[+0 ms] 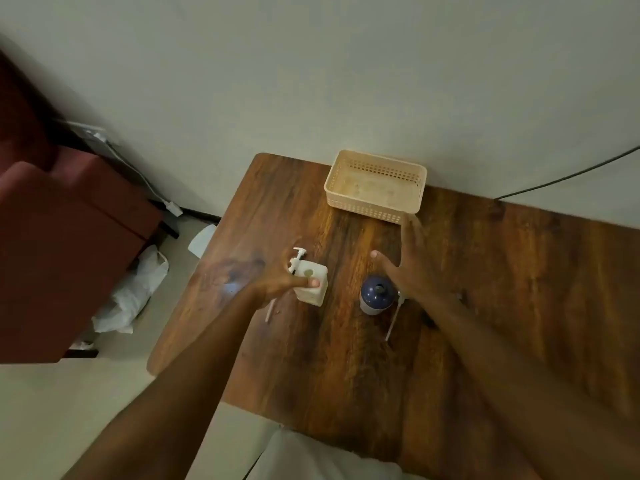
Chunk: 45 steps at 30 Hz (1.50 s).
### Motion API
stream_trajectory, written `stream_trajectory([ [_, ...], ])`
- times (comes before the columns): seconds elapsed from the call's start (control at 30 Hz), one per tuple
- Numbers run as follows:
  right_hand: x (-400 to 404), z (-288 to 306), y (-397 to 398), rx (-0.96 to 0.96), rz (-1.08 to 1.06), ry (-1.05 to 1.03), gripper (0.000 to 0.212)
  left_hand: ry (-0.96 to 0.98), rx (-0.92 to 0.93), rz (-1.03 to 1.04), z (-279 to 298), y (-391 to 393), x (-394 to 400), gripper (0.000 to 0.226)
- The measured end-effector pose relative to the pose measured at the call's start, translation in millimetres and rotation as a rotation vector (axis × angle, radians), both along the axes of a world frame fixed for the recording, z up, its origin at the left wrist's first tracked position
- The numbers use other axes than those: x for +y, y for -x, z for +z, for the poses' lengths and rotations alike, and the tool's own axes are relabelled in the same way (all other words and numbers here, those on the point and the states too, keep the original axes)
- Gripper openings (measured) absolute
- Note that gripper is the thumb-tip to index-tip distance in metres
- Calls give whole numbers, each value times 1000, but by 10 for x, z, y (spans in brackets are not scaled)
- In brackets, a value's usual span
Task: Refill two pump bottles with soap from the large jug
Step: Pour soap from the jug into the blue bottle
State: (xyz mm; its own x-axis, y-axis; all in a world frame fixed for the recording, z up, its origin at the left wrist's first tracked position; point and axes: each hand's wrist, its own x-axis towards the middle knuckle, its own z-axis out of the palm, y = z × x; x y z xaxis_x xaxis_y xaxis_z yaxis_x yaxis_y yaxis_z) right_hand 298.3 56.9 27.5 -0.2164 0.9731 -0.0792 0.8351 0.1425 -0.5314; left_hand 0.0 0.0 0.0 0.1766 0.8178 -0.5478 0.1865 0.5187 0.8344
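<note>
A white square pump bottle (313,292) stands on the wooden table (346,358) with its mouth uncovered. Its white pump (297,259) leans at the bottle's left side, and the tube shows below my left hand (277,284). That hand holds the bottle, thumb on its top edge, with the fingers hidden. A round blue bottle (375,297) stands to the right, also uncapped. Its pump (394,318) lies on the table beside it, partly under my right wrist. My right hand (405,261) hovers with spread fingers between the blue bottle and the basket. No jug is in view.
An empty beige perforated basket (375,183) sits at the table's far edge against the wall. A dark red chair (69,237) and a white plastic bag (131,292) are on the floor to the left. A black cable (568,174) runs along the wall at right.
</note>
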Motion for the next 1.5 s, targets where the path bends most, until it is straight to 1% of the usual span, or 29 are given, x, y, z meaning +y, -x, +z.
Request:
stream_trajectory([
  [0.07,-30,-38,-6,19,-41,38,101,-14,2,-48,-25,-21,-61,129],
  [0.17,-117,-149,-29,67,-78,104,101,-37,17,-85,-209,-27,-166,118],
  [0.3,-166,-230,-38,95,-107,136,101,-60,38,-67,-293,-45,-123,107],
  [0.4,-235,-298,-19,135,-155,166,100,-82,102,-59,-398,-49,-94,88],
  [0.53,-341,-400,-1,258,-242,264,104,-110,128,-32,-472,-93,-91,68],
  [0.67,-480,-518,49,321,-298,362,121,-123,114,-60,-507,-63,-80,64],
  [0.77,-549,-610,108,284,-302,410,133,-133,113,-71,-518,-47,-73,64],
  [0.87,-585,-706,164,262,-309,425,136,-136,105,-78,-539,-57,-65,57],
  [0.93,-602,-776,195,258,-318,401,132,-145,103,-102,-562,-46,-64,49],
  [1.0,-611,-825,219,256,-326,367,122,-146,99,-96,-566,-31,-63,49],
  [1.07,-619,-850,239,258,-346,322,106,-144,86,-77,-574,-36,-65,52],
  [1.13,-623,-846,254,237,-366,285,95,-151,73,-47,-579,-62,-71,54],
  [1.23,-612,-831,248,229,-369,273,90,-131,24,19,-561,-105,-82,61],
  [1.3,-593,-809,228,262,-369,265,88,-128,1,32,-522,-131,-87,72],
  [1.37,-567,-748,186,306,-378,254,88,-143,-8,32,-446,-171,-80,77],
  [1.5,-463,-544,98,387,-377,235,86,-206,-23,31,-188,-304,22,72],
])
